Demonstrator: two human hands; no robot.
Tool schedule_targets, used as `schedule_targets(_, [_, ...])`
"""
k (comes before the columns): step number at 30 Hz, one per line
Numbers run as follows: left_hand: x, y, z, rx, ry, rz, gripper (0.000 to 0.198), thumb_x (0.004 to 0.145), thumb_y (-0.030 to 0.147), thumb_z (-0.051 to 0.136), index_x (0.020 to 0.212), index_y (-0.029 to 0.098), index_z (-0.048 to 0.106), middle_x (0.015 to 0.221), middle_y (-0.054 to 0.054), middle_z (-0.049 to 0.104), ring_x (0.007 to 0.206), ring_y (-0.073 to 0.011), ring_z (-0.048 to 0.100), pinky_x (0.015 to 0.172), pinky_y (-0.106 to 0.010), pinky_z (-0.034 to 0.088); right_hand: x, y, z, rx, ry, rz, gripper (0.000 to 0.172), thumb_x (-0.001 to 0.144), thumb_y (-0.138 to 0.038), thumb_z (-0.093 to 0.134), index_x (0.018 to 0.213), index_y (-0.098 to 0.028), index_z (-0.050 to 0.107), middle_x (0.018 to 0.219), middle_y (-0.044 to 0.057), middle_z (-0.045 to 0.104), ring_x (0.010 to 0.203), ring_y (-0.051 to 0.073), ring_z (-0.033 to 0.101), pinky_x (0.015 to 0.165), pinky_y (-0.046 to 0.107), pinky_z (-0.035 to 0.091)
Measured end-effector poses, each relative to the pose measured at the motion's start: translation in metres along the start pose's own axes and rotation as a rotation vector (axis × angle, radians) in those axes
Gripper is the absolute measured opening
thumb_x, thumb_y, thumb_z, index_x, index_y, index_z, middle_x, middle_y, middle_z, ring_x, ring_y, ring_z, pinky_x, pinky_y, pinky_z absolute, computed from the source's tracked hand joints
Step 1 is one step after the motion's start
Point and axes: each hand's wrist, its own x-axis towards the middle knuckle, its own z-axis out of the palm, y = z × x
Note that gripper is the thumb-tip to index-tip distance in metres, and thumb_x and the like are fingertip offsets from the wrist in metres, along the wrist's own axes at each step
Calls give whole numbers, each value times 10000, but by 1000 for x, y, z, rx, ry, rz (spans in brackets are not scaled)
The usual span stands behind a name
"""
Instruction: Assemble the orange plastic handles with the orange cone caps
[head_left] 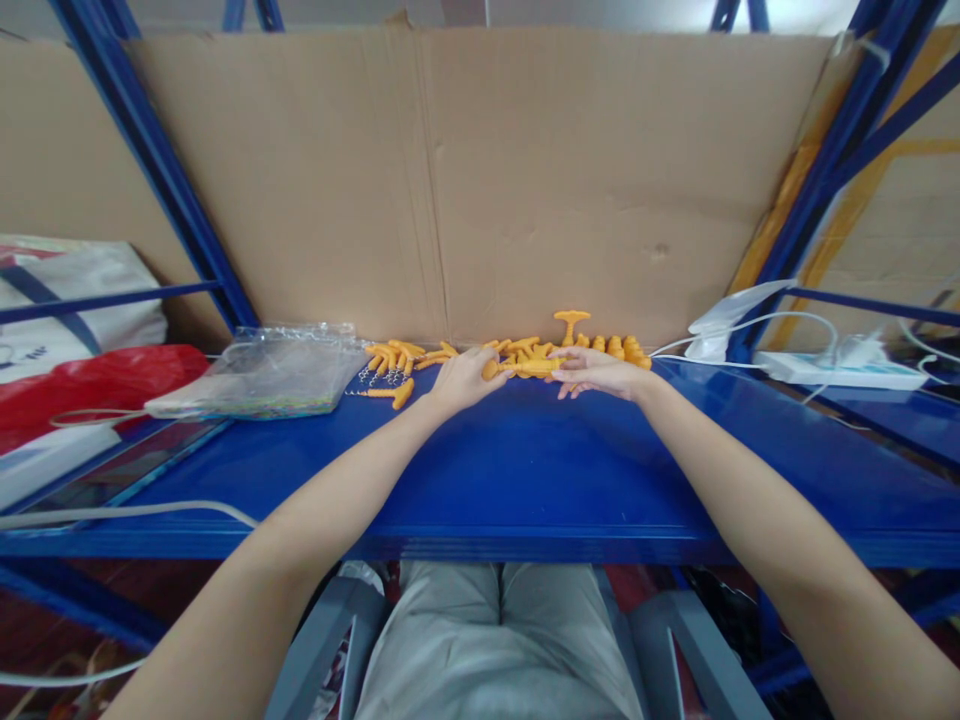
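My left hand [466,380] is closed around the handle end of a yellow plastic corkscrew [532,368], which lies sideways between my hands above the back of the blue shelf. At its other end, my right hand [600,374] pinches the piece between thumb and forefinger, the other fingers partly stretched out. Behind them is a heap of yellow parts [525,348], partly hidden. Left of my left hand lie several yellow-handled corkscrews [390,358] with bare metal spirals. A yellow T-shaped piece [571,322] stands upright behind my right hand, beside a row of yellow pieces [616,347].
A clear plastic bag [262,372] lies on the blue shelf [525,470] at left, near a red bag [112,385]. A cardboard panel [525,190] closes the back. White cables and a power strip [840,370] are at right, by a blue post [817,190].
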Motion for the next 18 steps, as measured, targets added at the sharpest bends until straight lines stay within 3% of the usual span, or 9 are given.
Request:
schedule_targets(4, [-1, 2, -1, 6, 17, 9, 302, 918, 462, 591, 1054, 199, 651, 1022, -88, 725, 981, -243, 688, 809, -309, 520, 1, 0, 1, 36, 38, -17, 216, 927, -407, 633, 913, -192, 611, 905, 81, 751, 633, 133, 658, 660, 273, 548])
schedule_targets(8, [-2, 5, -2, 1, 21, 15, 294, 908, 450, 611, 1057, 200, 651, 1070, -98, 718, 1006, -245, 684, 821, -314, 524, 2, -2, 6, 35, 41, 30, 465, 987, -547, 466, 718, -185, 580, 676, 95, 700, 539, 147, 609, 623, 301, 531])
schedule_targets(13, [-2, 8, -3, 3, 0, -2, 289, 906, 437, 620, 1066, 198, 655, 1097, -99, 718, 1032, -255, 686, 841, -322, 527, 3, -4, 8, 0, 42, 103, 573, 1001, -596, 370, 735, -148, 608, 600, 107, 664, 481, 139, 587, 541, 266, 497])
schedule_targets(16, [-2, 7, -3, 31, -4, 0, 280, 915, 425, 610, 1053, 185, 655, 1071, -101, 723, 1012, -257, 692, 824, -323, 531, 2, -5, 8, 46, 26, 107, 485, 1024, -530, 361, 838, -151, 601, 720, 107, 713, 514, 137, 622, 526, 253, 488])
schedule_targets(18, [-1, 6, -2, 40, -1, 3, 276, 917, 423, 605, 1049, 186, 654, 1050, -97, 727, 983, -251, 698, 806, -318, 533, 0, -6, 8, 101, 27, 71, 273, 1009, -405, 478, 911, -170, 578, 809, 79, 733, 572, 126, 651, 543, 230, 485])
